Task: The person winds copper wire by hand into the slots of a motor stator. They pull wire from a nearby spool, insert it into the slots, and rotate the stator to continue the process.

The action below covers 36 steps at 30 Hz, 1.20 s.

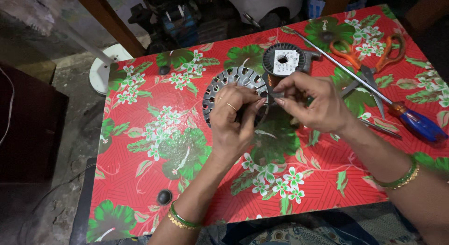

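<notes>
Both hands are meeting at frame centre, the left hand (232,121) gripping the slotted metal stator ring (235,88) tilted off the bench (140,146) while the right hand (314,104) is pinching something fine at its rim, keeping the wire spool (285,61) just behind.

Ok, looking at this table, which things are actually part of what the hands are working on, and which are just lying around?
In use:
- slotted metal ring, gripped by the left hand
- wire spool, right beside the right hand, whose fingertips pinch at the ring's edge

Lying about:
- orange-handled scissors
- blue-handled screwdriver
- floral table cover, just the work surface
</notes>
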Each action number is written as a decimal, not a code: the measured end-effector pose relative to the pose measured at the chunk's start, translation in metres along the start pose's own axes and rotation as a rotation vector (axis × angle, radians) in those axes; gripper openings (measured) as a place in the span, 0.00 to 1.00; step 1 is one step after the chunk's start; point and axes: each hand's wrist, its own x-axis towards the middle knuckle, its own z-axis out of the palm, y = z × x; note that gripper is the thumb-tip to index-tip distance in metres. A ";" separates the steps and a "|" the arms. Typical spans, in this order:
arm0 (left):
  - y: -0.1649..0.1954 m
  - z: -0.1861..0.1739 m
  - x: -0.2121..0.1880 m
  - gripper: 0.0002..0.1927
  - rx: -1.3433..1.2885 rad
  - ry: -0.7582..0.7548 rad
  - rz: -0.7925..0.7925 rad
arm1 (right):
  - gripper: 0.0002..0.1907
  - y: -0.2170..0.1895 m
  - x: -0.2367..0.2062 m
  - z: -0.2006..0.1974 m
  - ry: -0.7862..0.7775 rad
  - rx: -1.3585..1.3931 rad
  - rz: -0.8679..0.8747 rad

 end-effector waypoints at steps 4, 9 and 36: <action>0.003 -0.004 0.001 0.09 0.061 -0.050 0.048 | 0.10 0.008 0.000 0.000 -0.069 0.092 0.022; 0.007 0.001 0.002 0.10 0.216 -0.007 0.169 | 0.11 0.013 -0.002 0.004 -0.063 0.088 -0.072; 0.001 -0.003 0.001 0.07 0.119 0.086 -0.095 | 0.04 0.007 -0.002 0.009 0.061 0.134 -0.048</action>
